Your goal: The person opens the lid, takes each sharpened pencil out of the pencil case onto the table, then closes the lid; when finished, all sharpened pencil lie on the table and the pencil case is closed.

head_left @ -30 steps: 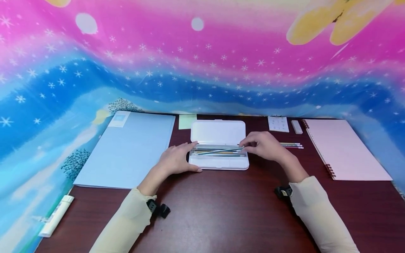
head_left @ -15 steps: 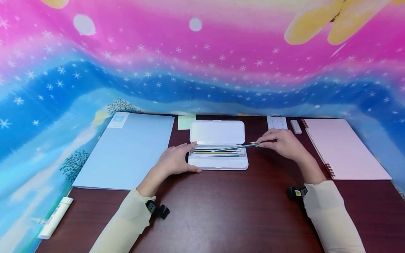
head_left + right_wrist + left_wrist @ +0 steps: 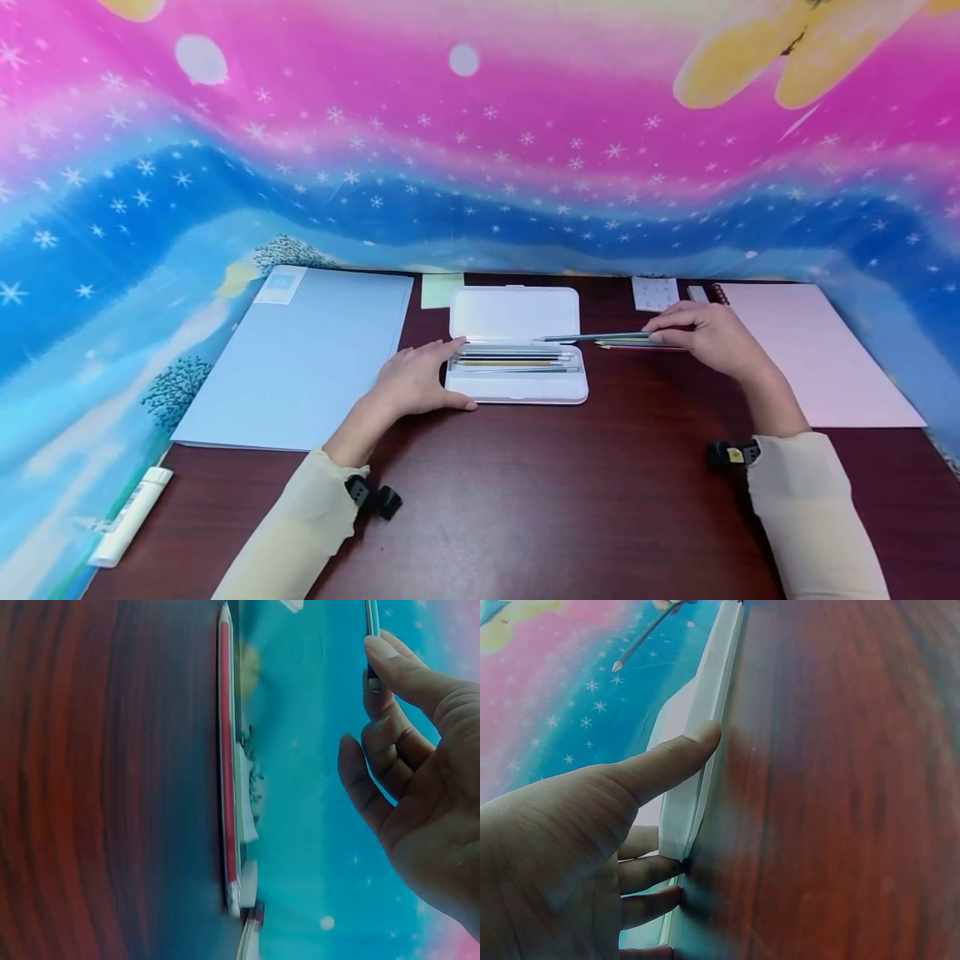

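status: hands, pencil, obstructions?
Left hand rests on open pencil case. Right hand pinches green pencil above the pencils on the table. Nothing in the way.

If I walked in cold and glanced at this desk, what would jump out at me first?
Probably the loud pink-and-blue starry backdrop behind the dark wooden table. At the table's middle lies an open white pencil case, steadied at its left end by the left hand. The right hand pinches a green pencil just right of the case, above a few pencils on the table.

blue folder (image 3: 300, 354), pink notebook (image 3: 817, 354), eraser (image 3: 697, 293), glue stick (image 3: 129, 517)
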Motion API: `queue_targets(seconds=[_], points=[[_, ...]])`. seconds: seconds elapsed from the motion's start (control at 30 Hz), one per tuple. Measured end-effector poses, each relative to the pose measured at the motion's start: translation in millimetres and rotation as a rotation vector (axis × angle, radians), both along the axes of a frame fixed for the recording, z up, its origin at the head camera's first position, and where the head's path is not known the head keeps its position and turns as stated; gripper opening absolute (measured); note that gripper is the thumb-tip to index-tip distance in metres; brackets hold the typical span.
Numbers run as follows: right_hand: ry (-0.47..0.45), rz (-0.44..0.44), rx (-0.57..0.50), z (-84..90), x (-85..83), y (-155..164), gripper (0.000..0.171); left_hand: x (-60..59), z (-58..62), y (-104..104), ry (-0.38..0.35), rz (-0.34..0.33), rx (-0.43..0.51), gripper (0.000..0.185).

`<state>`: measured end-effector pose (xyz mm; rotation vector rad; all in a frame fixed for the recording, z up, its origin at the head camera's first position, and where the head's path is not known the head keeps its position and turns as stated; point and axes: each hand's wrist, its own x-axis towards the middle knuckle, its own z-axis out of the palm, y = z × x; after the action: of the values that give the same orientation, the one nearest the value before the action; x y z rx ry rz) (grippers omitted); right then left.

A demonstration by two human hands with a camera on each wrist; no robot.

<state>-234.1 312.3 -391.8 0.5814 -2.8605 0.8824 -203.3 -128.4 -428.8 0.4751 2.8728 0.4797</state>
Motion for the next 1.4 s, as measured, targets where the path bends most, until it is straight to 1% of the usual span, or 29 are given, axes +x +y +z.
queue_targets(seconds=[0.13,0.37,0.57,0.8,0.97,1.23,1.4], points=[[-0.011,-0.017,-0.004,2.1,1.9,12,0.014,-0.5,-0.5,0,0.0,-0.002,0.001,0.104],[-0.084,-0.109,0.014,0.6,3.2,35,0.015,-0.8,0.8,0,0.004,-0.006,0.004,0.104],[-0.118,-0.112,0.033,-4.5,3.5,51,0.02,0.6,1.2,-1,0.002,-0.006,0.001,0.104],[-0.14,-0.143,0.073,-14.0,-3.6,66,0.018,0.1,0.9,-1,0.003,-0.01,0.008,0.103],[-0.187,-0.171,0.1,-15.3,-3.1,76,0.022,-0.7,1.0,0,0.003,-0.007,0.006,0.104],[-0.278,-0.21,0.09,-16.3,0.4,85,0.031,-0.8,-0.3,-1,0.012,-0.009,0.004,0.104],[-0.264,-0.198,0.122,-18.6,-1.3,86,0.029,-1.4,-1.4,-1,0.013,-0.005,0.004,0.104]])
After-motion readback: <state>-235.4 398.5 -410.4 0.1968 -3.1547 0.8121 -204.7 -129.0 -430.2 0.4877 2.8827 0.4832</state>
